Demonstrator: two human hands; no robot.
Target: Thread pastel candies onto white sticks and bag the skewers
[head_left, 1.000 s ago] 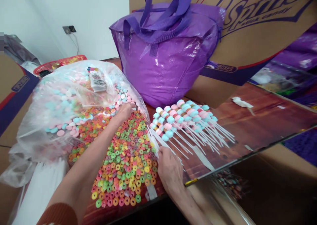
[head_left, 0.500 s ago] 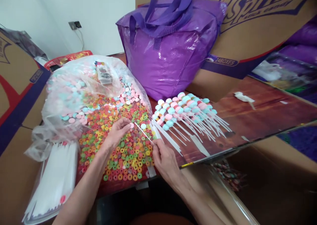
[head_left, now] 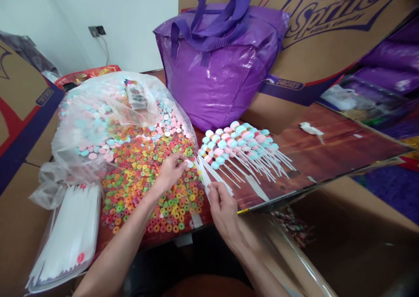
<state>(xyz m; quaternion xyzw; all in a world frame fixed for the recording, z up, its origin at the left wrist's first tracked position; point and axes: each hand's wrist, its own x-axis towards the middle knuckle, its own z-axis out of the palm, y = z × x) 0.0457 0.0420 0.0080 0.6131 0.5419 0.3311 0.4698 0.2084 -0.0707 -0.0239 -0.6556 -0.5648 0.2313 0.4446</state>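
Pinched one pale candy disc [head_left: 189,163] in left hand [head_left: 172,170], one white stick [head_left: 207,181] in right hand [head_left: 224,207], all near frame centre. Counted one spread of ring candies [head_left: 166,192] at centre, too many to tally; same for candy-topped sticks [head_left: 235,144] right of centre. Logged one purple bag [head_left: 216,79] top centre, one stick pack [head_left: 70,227] lower left, one socket [head_left: 96,31] upper left on pale wall [head_left: 140,26]. Noted red-brown, wood-look table [head_left: 337,153], glossy.
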